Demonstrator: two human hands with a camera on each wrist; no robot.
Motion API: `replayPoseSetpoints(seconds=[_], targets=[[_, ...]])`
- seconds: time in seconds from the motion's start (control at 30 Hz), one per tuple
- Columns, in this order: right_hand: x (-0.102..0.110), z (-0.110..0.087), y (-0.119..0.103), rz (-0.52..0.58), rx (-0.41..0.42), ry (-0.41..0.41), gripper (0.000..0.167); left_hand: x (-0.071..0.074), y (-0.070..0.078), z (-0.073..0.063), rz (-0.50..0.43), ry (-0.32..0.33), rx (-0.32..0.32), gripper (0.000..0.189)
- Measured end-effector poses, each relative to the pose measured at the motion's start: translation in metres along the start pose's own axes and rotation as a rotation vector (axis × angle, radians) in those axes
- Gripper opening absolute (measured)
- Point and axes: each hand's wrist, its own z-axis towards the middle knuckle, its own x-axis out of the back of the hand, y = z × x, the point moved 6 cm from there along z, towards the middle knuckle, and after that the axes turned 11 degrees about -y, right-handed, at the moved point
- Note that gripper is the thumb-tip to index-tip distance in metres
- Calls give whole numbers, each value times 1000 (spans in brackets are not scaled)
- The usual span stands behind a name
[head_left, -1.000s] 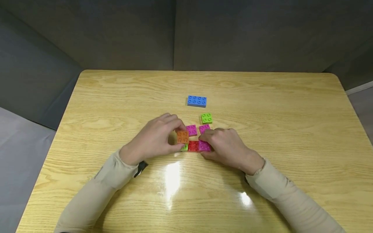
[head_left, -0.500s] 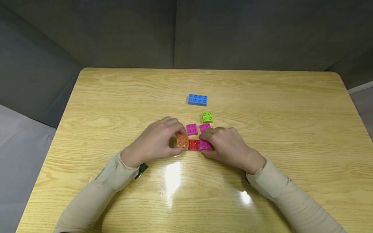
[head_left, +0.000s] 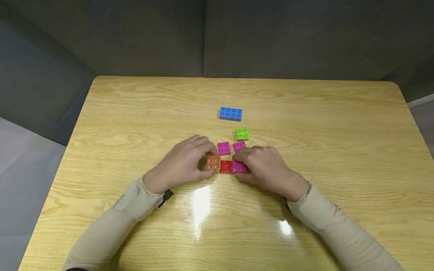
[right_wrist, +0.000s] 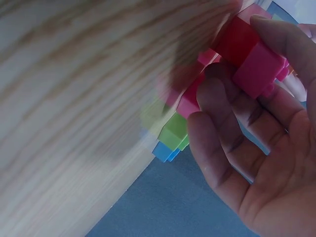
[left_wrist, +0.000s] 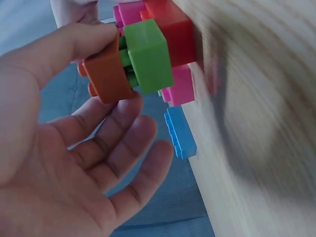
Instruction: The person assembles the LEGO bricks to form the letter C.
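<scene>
My left hand [head_left: 179, 163] pinches an orange toy building brick [head_left: 213, 162] between thumb and fingers. In the left wrist view that brick is over a green brick [left_wrist: 150, 59], whose studs still show in the gap between them. The green brick stands at the left end of a long red brick [head_left: 226, 166]; the head view hides it under the orange one. On the red brick's right end sits a magenta brick [head_left: 239, 166]. My right hand [head_left: 268, 169] grips this end, thumb and fingers on the magenta and red bricks [right_wrist: 237, 42].
Just behind the red brick lie two loose magenta bricks [head_left: 223, 148], the right one partly covered by my right hand. Farther back are a small green brick [head_left: 242, 134] and a longer blue brick [head_left: 231, 113]. Dark panels [head_left: 135, 41] stand behind the wooden table [head_left: 135, 113].
My left hand has lowered the orange brick over the green one, which was partly visible from above before. The right hand keeps its hold. The head view has tilted slightly.
</scene>
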Motion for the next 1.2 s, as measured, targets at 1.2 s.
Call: replayPoseSetpoints(seconds=[1.2], targets=[[0, 0, 0, -4, 0, 7, 36, -3, -5, -3, -55, 65, -42, 39]])
